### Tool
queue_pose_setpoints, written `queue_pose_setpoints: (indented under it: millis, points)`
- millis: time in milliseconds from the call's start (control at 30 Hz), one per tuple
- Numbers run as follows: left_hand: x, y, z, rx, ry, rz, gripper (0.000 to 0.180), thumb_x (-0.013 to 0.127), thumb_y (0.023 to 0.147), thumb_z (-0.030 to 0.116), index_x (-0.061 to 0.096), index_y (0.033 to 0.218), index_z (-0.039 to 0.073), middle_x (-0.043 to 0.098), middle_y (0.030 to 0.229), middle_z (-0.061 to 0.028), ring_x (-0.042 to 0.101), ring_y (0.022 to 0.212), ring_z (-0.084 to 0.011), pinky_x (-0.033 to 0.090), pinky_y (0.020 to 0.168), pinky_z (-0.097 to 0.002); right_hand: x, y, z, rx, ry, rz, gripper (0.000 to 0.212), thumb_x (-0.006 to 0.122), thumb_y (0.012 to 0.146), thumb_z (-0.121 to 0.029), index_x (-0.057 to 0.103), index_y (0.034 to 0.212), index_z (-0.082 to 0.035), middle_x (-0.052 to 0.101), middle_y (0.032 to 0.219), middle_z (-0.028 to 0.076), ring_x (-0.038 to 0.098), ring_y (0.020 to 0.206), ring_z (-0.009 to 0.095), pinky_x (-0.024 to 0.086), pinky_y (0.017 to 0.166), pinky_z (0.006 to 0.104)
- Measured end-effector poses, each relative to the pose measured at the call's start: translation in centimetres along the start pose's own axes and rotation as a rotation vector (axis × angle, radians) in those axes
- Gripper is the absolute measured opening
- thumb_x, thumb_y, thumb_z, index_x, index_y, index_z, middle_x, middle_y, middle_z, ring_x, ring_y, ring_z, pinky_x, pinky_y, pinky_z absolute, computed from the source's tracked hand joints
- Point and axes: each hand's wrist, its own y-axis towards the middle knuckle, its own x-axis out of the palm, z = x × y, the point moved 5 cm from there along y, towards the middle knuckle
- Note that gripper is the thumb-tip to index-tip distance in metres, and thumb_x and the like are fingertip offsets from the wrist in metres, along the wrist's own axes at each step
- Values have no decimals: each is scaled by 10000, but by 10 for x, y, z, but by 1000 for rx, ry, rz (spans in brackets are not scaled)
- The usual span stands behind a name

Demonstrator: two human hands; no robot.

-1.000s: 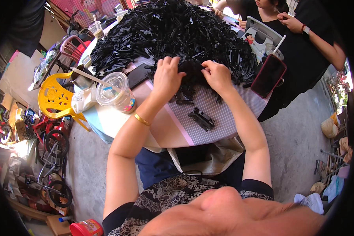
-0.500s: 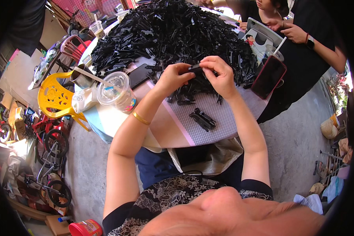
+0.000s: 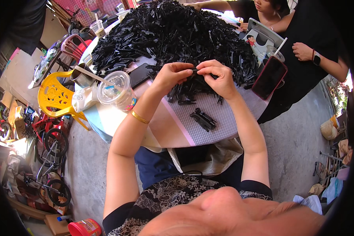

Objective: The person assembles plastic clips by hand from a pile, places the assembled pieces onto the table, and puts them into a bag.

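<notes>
Above the near side of the table, my left hand [image 3: 172, 77] and my right hand [image 3: 219, 80] meet fingertip to fingertip. Both are closed in a pinch on a small black plastic piece [image 3: 195, 69], mostly covered by the fingers. Behind them rises a big heap of similar long, thin black plastic pieces [image 3: 173, 35]. A looser scatter of black pieces [image 3: 183, 93] lies just under my hands. Closer to my body, a small bunch of black pieces [image 3: 203, 119] rests on the dotted tablecloth [image 3: 225, 128].
Left of my arm stand a clear plastic cup [image 3: 115, 92] and a metal cup [image 3: 82, 76]. A dark flat object [image 3: 141, 75] lies by the heap. On the right are a phone [image 3: 269, 77] and a tablet [image 3: 266, 33], with people beyond. A yellow chair [image 3: 56, 92] stands left.
My fingertips have drawn closer together around the black piece, so less of it shows. At the right, a person's hand has moved off the tablet; another person's arm now reaches toward the heap.
</notes>
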Motion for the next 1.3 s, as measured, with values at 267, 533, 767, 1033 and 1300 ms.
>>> queue_pose_setpoints:
  millis: [267, 533, 767, 1033, 1300]
  points:
    - [14, -10, 22, 473, 641, 172, 329, 607, 800, 61, 581, 1123, 10, 660, 962, -135, 626, 841, -152, 478, 743, -277, 6, -12, 30, 508, 184, -126, 396, 713, 753, -221, 596, 1041, 24, 654, 878, 103, 589, 727, 105, 477, 648, 232]
    - [22, -18, 37, 539, 629, 185, 244, 614, 772, 48, 610, 1009, -11, 641, 895, -189, 636, 819, -307, 487, 711, -332, -2, -5, 13, 339, 69, -60, 316, 716, 743, -157, 619, 990, 15, 661, 839, 125, 610, 658, 127, 479, 594, 243]
    - [18, -15, 32, 519, 566, 160, 248, 646, 759, 69, 623, 995, -3, 649, 877, -162, 630, 755, -224, 484, 692, -302, -5, -6, 10, 269, 39, 10, 256, 723, 730, -143, 650, 935, -9, 666, 869, 120, 612, 657, 136, 480, 591, 247]
    - [22, -20, 33, 356, 573, -121, 262, 675, 749, 68, 635, 1002, 10, 657, 817, -60, 587, 742, -91, 480, 684, -252, -11, -6, 29, 533, 662, -94, 461, 586, 860, -359, 525, 1172, -24, 634, 969, 75, 587, 742, 89, 462, 670, 217]
    - [69, -42, 3, 384, 794, -625, 298, 685, 756, 261, 662, 945, 32, 646, 868, -127, 607, 823, -261, 465, 749, -352, 9, -19, 20, 426, -252, -565, 276, 718, 650, -151, 645, 896, -49, 586, 898, 106, 589, 849, 263, 480, 737, 341]
